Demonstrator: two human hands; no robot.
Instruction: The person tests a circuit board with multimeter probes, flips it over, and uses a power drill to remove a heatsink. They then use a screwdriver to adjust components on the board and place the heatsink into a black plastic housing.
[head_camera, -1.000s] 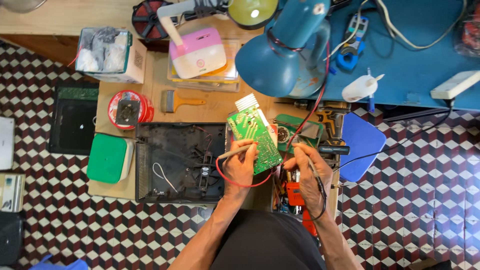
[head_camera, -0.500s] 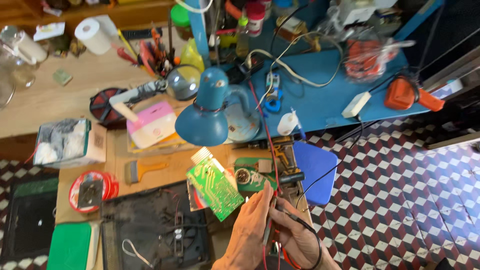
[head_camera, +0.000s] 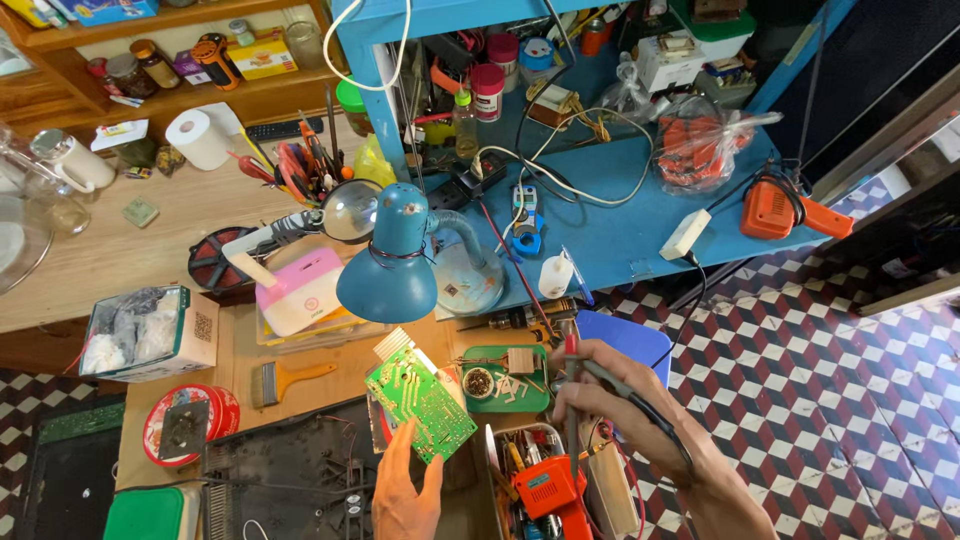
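Note:
My left hand (head_camera: 405, 492) holds a green circuit board (head_camera: 418, 402) by its lower edge, tilted, above a dark tray. My right hand (head_camera: 625, 420) grips a red-tipped probe (head_camera: 571, 400) upright, with a dark cable running back over the wrist. Just left of that hand sits a small green tray (head_camera: 505, 383) with a round tin and small parts. Below the probe lies an orange-red multimeter (head_camera: 543, 487) among loose tools.
A blue desk lamp (head_camera: 392, 270) hangs over the bench. A pink and white box (head_camera: 299, 291), a brush (head_camera: 288, 378), a red round tin (head_camera: 188, 424) and a cardboard box (head_camera: 150, 333) lie to the left. Cables, bottles and an orange tool (head_camera: 785, 210) crowd the blue table (head_camera: 620, 230).
The view has tilted up from the bench toward the shelves. My hands have separated: the left now holds the board alone, the right has lifted a probe beside the green tray.

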